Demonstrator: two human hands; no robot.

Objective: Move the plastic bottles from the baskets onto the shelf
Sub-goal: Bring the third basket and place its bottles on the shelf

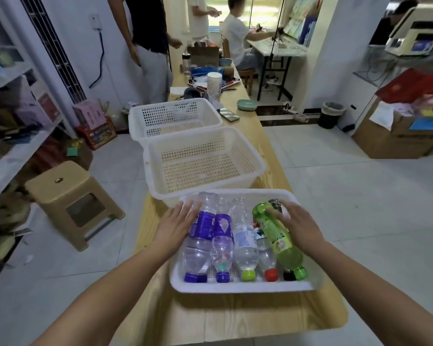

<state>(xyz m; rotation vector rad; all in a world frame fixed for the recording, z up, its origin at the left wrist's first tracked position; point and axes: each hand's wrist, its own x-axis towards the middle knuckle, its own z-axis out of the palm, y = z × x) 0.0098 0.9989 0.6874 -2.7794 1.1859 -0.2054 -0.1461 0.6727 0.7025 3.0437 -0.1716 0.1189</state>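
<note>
Several plastic bottles lie side by side, caps toward the viewer, in the nearest basket [235, 287] at the near end of the table [235, 318]. The left grip [178, 221] lies flat, fingers straight, on the purple-labelled bottle [201, 228] by the basket's left wall. The right grip [298, 226] curls its fingers over the green bottle [278, 236], which lies on top at the right. This looks like the pick-up step; next, each bottle needs a firm hold and a lift clear of the rim. Beyond stand the middle basket [258, 161] and far basket [135, 121], both emptied. The shelf [18, 71] lines the left wall, past a stool [68, 181]. People [150, 33] stand and sit beyond the table's cluttered far end.
</note>
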